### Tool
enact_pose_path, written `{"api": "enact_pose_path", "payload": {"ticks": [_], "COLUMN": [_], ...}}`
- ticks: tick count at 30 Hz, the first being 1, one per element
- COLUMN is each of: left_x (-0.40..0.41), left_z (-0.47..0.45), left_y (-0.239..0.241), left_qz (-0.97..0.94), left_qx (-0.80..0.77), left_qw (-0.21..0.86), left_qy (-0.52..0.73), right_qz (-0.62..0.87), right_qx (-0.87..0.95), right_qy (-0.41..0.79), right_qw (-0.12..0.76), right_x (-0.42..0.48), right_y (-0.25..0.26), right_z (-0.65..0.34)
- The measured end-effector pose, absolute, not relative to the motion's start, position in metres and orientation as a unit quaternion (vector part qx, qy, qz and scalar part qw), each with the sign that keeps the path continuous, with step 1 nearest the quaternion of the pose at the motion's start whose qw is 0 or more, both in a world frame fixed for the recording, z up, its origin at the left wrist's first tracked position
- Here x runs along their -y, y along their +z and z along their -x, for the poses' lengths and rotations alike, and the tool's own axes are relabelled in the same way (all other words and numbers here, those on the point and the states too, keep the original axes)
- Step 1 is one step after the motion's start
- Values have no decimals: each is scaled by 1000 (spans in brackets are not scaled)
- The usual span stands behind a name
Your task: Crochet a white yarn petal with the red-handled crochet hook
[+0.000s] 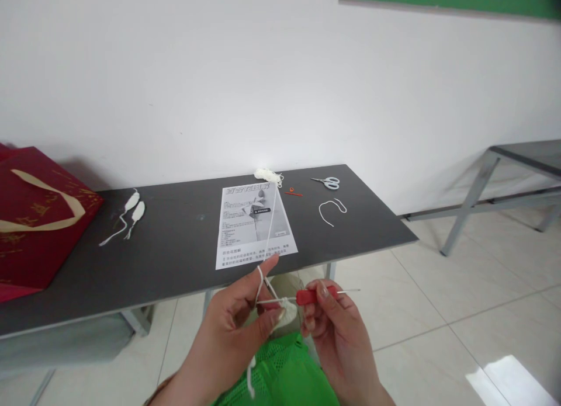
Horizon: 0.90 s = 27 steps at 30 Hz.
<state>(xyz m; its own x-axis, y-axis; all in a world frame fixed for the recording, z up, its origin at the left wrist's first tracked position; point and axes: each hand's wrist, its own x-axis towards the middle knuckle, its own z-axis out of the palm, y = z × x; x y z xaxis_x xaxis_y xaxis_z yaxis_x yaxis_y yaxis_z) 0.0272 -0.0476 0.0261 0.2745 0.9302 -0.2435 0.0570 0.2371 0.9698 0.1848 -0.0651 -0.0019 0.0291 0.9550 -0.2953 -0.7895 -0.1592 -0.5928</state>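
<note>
Between thumb and fingers, my left hand [245, 312] pinches a small white crochet piece [288, 313]. White yarn [270, 225] loops over its raised index finger and runs up across the paper to a white yarn bundle [268, 176]. My right hand [337, 321] is closed round the red grip of a crochet hook [309, 296]. The hook's thin metal shaft reaches left to the crochet piece, with yarn about it near the left fingers. A loose yarn tail [250, 378] hangs below my left hand.
On the dark table [184, 242] lie a printed sheet [245, 254], scissors [329, 183], a small orange-red tool [294, 193], a cut yarn piece [326, 210] and two white crocheted petals [137, 211]. A red gift bag [39, 236] stands at the left. Another table [526, 160] is at the right.
</note>
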Motion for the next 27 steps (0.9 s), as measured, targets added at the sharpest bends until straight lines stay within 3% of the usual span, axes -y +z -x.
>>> {"api": "enact_pose_path", "payload": {"ticks": [5, 11, 13, 17, 20, 27], "left_x": [48, 44, 41, 34, 30, 22], "left_z": [-32, -35, -32, -25, -20, -8], "left_y": [25, 29, 29, 30, 32, 39], "left_qz": [-409, -278, -240, -241, -298, -406], "left_qx": [-477, -418, -390, -360, -350, -324], "left_qw": [664, 750, 786, 827, 827, 823], "left_qy": [405, 430, 415, 359, 323, 230], "right_qz": [401, 376, 351, 338, 305, 288], "right_qx": [392, 781, 783, 579, 464, 459], "right_qy": [459, 81, 101, 365, 490, 510], "right_qw": [689, 492, 503, 646, 672, 668], "right_x": [81, 100, 97, 83, 77, 82], "right_y": [-9, -16, -19, -21, -17, -2], "right_z": [-190, -211, -213, -207, -205, -218]}}
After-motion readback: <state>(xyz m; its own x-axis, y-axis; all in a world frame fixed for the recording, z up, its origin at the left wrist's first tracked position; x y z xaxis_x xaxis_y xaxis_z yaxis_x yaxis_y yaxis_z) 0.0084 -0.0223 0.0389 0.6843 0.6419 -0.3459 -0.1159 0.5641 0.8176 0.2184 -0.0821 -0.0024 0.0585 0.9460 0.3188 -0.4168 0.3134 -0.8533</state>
